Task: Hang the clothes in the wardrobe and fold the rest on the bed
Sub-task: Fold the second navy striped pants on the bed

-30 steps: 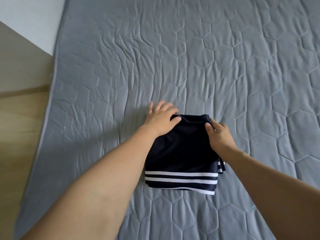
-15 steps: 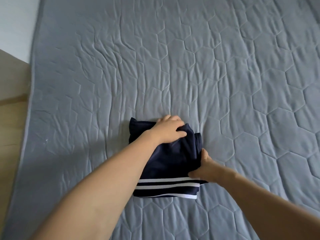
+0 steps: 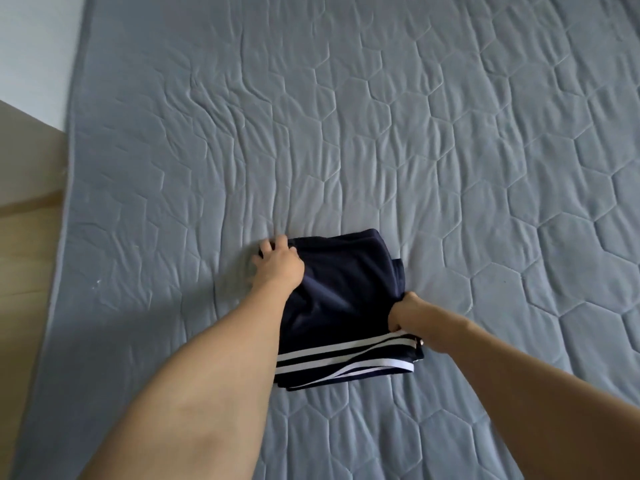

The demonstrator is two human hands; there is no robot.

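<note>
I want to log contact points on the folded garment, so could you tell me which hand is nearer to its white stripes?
Right. The right hand grips the navy garment at its right edge, touching the white stripes. The left hand grips the far left corner, at the opposite end from them.

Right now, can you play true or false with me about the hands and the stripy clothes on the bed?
1. The folded navy garment lies on the grey quilted bed cover. True.
2. The garment has red stripes. False: its stripes are white.
3. The right hand grips the garment's right edge. True.
4. The left hand is up in the air. False: it rests on the garment's far left corner.
5. A wooden floor shows left of the bed. True.
</note>
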